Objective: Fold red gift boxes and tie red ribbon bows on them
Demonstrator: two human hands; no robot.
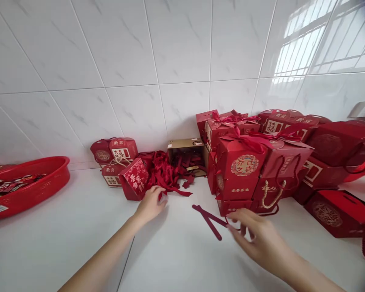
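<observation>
My left hand (152, 204) is at the front edge of a heap of red ribbon (162, 170). Its thumb and fingers are curled, with a bit of ribbon between them. Just left of it a red gift box (135, 178) with white print leans at a tilt. My right hand (254, 231) is over the white surface, thumb and fingertips closing on one end of a dark red strip (211, 215) with a thin cord by it. Another dark red strip (212, 227) lies beside it, the two forming a narrow V. Fingers partly hide the held end.
Stacked red gift boxes (240, 166) with bows and rope handles stand at the right. An open cardboard box (187, 144) of dark red pieces sits by the tiled wall (185, 52). Smaller red boxes (115, 152) stand left of it. A red basin (48, 178) is at far left.
</observation>
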